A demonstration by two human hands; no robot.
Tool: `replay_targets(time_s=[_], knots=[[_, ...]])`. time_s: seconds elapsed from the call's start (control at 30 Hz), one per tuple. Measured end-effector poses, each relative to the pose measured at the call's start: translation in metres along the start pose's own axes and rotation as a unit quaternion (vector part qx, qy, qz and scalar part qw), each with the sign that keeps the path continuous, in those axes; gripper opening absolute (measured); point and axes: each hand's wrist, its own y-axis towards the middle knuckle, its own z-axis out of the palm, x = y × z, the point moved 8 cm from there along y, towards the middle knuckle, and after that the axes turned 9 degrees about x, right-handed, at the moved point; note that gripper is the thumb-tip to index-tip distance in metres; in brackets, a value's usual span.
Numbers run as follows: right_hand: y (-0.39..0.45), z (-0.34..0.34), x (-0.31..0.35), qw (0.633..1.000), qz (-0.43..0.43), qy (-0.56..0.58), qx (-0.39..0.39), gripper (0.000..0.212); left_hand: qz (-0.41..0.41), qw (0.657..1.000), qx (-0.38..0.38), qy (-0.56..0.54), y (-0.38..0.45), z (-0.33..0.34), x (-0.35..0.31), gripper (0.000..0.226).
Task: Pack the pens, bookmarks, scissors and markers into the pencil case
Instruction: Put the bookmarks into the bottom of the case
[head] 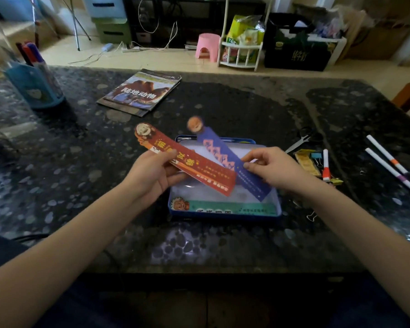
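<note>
Head view: over the open pencil case (278,204), left hand (152,176) pinched the red bookmark (189,165) and right hand (273,168) pinched the blue bookmark (232,163); a green bookmark (232,207) lay inside. Risk: the crossed cards could snag or overhang the rim. Right of the case: scissors (298,142), markers (388,165); nothing blocked it.

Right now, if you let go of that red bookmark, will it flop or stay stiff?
The red bookmark, held by the left hand at one spot, juts out straight, so it is probably fairly stiff card. It looks thin and flat, so likely light, and it should not roll.
</note>
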Motion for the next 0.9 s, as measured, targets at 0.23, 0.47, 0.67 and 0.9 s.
replay_targets(time_s=[0.23,0.47,0.67,0.9], knots=[[-0.004,0.017,0.003,0.991,-0.017,-0.121,0.061,0.011,-0.005,0.993,-0.109,-0.052,0.003,-0.041,-0.02,0.006],[-0.006,0.038,-0.002,0.978,0.004,-0.149,0.145,0.009,0.013,0.995,-0.096,-0.033,0.006,-0.038,-0.022,0.007],[-0.006,0.05,0.0,0.968,0.001,-0.178,0.178,0.016,0.015,0.995,-0.094,-0.006,0.002,-0.033,-0.023,0.019],[-0.01,0.048,0.006,0.972,-0.037,-0.155,0.171,0.015,0.058,0.99,-0.056,0.119,-0.004,-0.013,-0.023,0.016]])
